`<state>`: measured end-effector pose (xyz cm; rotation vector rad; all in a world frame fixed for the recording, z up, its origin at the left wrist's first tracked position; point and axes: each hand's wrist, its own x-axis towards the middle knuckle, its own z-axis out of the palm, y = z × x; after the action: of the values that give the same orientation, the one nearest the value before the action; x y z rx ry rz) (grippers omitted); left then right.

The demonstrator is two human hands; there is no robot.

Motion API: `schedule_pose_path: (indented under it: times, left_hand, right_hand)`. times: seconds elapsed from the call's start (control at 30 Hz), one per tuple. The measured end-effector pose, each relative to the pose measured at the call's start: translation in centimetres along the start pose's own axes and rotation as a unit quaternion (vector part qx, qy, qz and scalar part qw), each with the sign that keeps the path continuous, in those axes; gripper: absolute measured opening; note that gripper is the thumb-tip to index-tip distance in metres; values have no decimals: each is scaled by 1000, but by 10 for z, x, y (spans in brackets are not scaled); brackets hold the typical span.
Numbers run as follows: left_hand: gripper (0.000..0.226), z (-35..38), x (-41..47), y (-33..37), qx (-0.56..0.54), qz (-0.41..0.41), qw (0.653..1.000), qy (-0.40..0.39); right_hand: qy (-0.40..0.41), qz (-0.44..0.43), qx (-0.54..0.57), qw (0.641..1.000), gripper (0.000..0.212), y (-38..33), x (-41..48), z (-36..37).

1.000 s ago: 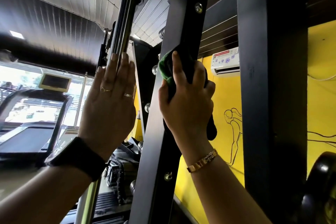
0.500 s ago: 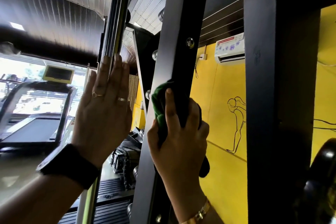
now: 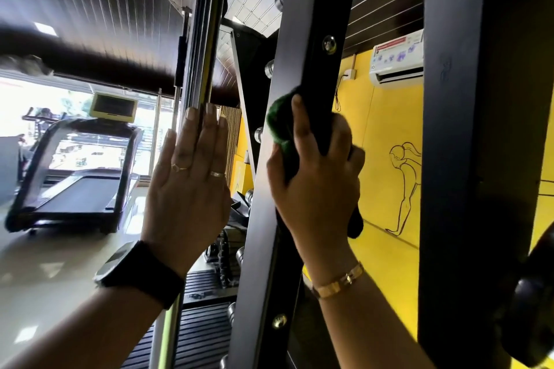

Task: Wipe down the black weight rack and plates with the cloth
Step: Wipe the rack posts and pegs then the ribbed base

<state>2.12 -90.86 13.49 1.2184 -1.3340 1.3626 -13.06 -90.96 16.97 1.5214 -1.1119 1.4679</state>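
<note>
Our right hand [image 3: 317,189], curled round the green cloth [image 3: 278,123] and the black rack upright [image 3: 311,9], has edged back up toward the bolt [image 3: 329,44] at 12 o'clock. Our left hand [image 3: 186,189] stays flat on the chrome rod [image 3: 207,39] at 9 o'clock. We judge this stretch nearly wiped, with lower sections still to do.

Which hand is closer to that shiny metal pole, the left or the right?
Left. The left hand lies flat against the shiny metal pole; the right hand is beside it, gripping a green cloth round the black rack beam.
</note>
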Motion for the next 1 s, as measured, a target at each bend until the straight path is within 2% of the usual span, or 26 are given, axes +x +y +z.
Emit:
schedule_pose_path:
  times: [0.1,0.3,0.5,0.63,0.8,1.0]
  left_hand:
    - [70,0,-7,1,7,3,1000,0]
    - [70,-1,-25,5,-20,-8,1000,4]
    - [69,0,-41,8,-35,-19,999,2]
    - [67,-1,-55,13,1,-17,1000,-14]
    - [71,0,-73,16,37,1,999,-32]
    - [59,1,-93,20,26,7,999,-25]
  right_hand:
    - [-3,19,-5,1000,59,-2,2,0]
    - [-48,43,-3,998,63,-2,-48,-1]
    - [-96,48,7,994,60,2,-121,2]
    - [-119,51,16,991,54,1,-148,0]
    - [-108,37,21,993,57,4,-125,2]
    - [-62,36,-11,997,58,0,-81,2]
